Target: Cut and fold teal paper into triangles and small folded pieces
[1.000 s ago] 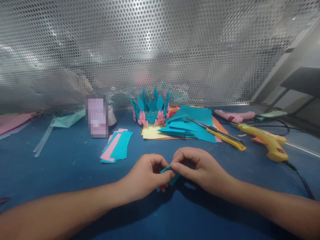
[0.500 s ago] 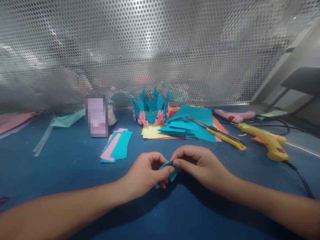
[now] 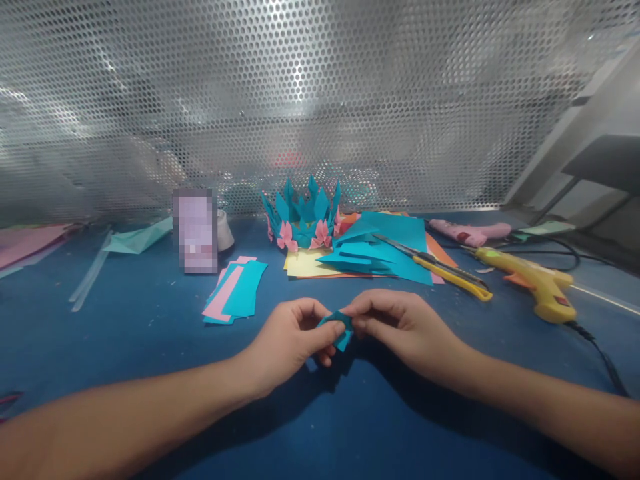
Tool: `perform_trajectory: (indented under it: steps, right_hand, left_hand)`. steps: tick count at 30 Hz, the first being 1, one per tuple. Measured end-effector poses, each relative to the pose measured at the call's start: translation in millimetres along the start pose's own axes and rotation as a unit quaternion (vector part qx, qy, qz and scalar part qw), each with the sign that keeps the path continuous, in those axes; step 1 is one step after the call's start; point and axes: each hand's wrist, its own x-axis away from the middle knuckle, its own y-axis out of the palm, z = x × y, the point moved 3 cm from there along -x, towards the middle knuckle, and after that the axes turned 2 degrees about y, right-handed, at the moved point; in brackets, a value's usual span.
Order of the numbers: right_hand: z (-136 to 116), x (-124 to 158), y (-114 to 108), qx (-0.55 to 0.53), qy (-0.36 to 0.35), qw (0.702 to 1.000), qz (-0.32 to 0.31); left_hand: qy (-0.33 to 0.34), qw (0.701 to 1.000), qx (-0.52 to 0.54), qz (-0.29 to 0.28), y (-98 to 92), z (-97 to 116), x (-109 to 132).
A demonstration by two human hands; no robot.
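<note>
A small folded piece of blue paper (image 3: 343, 341) is held above the blue table, between both hands. My left hand (image 3: 300, 331) pinches it with the thumb on top and the fingers beneath. At its right edge, my right hand (image 3: 400, 325) grips the paper between thumb and forefinger. Beyond my left hand lie blue and pink paper strips (image 3: 245, 293) in a loose stack. A blue paper crown (image 3: 301, 213) with pink folded flowers stands farther back.
Blue sheets (image 3: 395, 233) lie over yellow and orange ones, with a yellow cutter knife (image 3: 445, 267) on top. A yellow glue gun (image 3: 535, 280) and a pink one (image 3: 470, 231) sit at right. A blurred-out phone-shaped object (image 3: 197, 233) and clear glue sticks (image 3: 90, 267) are at left.
The blue paper has been turned so more of its folded face shows. My right thumb and forefinger have shifted on its edge, and my left thumb has moved slightly up.
</note>
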Motion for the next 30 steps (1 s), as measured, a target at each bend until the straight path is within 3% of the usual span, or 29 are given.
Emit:
perform_trajectory:
  steps: [7,15,22,30]
  right_hand:
    - [-0.9,-0.4,-1.5,-0.057,0.049,0.996,-0.045]
    - [-3.2,-0.4,0.5,0.008,-0.014,1.000,-0.012]
    - [-5.5,0.6,3.3,-0.036,0.007,0.998,-0.049]
    - [-11.1,1.5,1.4,0.124,-0.116,0.985,0.025]
  left_hand:
    - [0.008,1.000,0.006,0.017,-3.0,-0.1,0.1]
    - [0.005,1.000,0.004,0.001,-0.2,1.4,1.2]
    - [0.007,1.000,-0.003,-0.010,0.4,0.0,0.8]
    - [0.005,0.999,-0.022,-0.032,2.5,-2.4,-2.2]
